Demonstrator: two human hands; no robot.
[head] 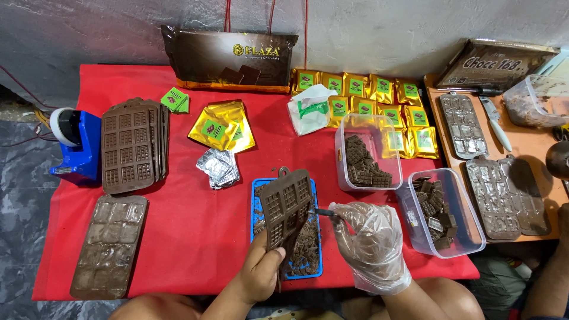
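Nearest the camera, the bare left hand [261, 269] was closed on the lower edge of a brown silicone chocolate mould [286, 208], thumb and fingers pinching it so that it stood tilted on end above a blue tray [256, 188]; held at that angle, anything worked loose from the mould would seemingly drop into the tray, which already carried a heap of chocolate scraps [305, 249]. The right hand [370, 243], inside a clear plastic glove, was curled around a small dark tool [325, 212] whose tip met the mould's right edge; the glove probably kept that hand off the chocolate. Just right of the tray stood two clear plastic tubs: the nearer tub [468, 222] and the farther tub [342, 145], both holding small chocolate bars and within easy reach of the gloved hand. On the red cloth [189, 237] to the left lay a filled mould [109, 246], and beyond it a stack of empty brown moulds [133, 145] next to a blue tape dispenser [77, 145]. Towards the middle sat silver foil wrappers [219, 168], gold pouches [224, 127] and a few green labels [176, 99], with rows of packed gold sachets [379, 89] and a large brown chocolate bag [231, 59] against the wall. At far right, an orange board [444, 142] bore clear plastic moulds [495, 195] and a knife [495, 121], beside another person's arm [548, 278].
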